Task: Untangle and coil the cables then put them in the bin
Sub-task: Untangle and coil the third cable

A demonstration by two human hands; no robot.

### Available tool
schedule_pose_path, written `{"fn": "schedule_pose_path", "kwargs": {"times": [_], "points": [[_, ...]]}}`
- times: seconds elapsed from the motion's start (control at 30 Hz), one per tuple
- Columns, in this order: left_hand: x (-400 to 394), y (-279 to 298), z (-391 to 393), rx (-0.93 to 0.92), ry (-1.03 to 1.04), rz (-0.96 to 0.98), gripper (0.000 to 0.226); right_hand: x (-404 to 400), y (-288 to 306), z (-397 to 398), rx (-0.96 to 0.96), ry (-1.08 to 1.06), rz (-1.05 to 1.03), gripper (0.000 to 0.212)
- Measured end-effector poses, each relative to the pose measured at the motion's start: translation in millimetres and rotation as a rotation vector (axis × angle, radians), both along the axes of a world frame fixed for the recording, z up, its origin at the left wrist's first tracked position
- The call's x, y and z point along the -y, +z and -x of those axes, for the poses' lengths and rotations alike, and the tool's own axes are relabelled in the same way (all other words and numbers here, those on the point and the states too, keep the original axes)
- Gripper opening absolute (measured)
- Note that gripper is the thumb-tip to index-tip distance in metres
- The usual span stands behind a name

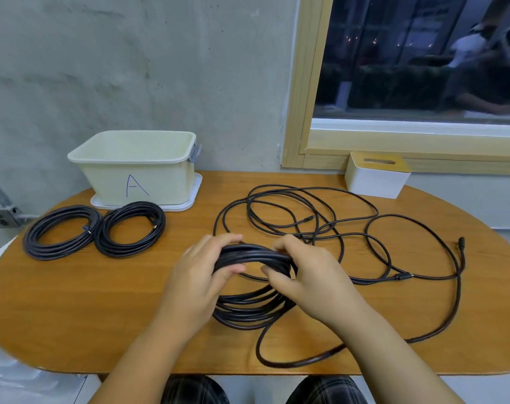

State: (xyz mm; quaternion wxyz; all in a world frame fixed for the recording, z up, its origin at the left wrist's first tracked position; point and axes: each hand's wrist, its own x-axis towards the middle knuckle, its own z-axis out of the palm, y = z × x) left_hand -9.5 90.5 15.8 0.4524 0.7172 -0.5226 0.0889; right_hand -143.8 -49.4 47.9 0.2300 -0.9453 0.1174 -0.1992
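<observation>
Both hands hold a partly wound coil of black cable (pixel 249 312) at the table's middle front. My left hand (pixel 200 275) grips the coil's top from the left, thumb under the strands. My right hand (pixel 306 275) grips the same bundle from the right. A loose tail runs from the coil along the front edge and joins a tangle of black cable (pixel 329 220) spread over the right half. Two finished coils (pixel 62 236) (pixel 130 228) lie side by side at the left. The cream bin (pixel 137 167), marked "A", stands behind them, with nothing visible inside.
The wooden table (pixel 102 301) is oval, and its front edge is close to my knees. A white tissue box (pixel 376 174) sits at the back right under the window. The bin rests on a white lid (pixel 189 204). A concrete wall stands behind.
</observation>
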Motion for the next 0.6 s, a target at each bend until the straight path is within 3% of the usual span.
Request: {"fn": "schedule_pose_path", "kwargs": {"times": [0.2, 0.43, 0.53, 0.6], "points": [[-3.1, 6.7, 6.4, -0.191, 0.000, 0.092, 0.039, 3.6, -0.5, 2.3, -0.016, 0.062, -0.204, 0.014], [-2.1, 7.4, 9.4, -0.399, -0.047, 0.146, 0.043, -0.9, 0.1, 1.7, 0.023, 0.037, -0.214, 0.018], [-4.1, 5.7, 1.9, -0.350, -0.032, 0.017, 0.033, -3.5, 4.8, 1.3, -0.036, 0.005, -0.106, 0.024], [-6.7, 4.5, -4.3, -0.220, -0.010, -0.093, 0.039, -4.3, 7.9, 1.0, -0.083, -0.004, -0.007, 0.024]]}}
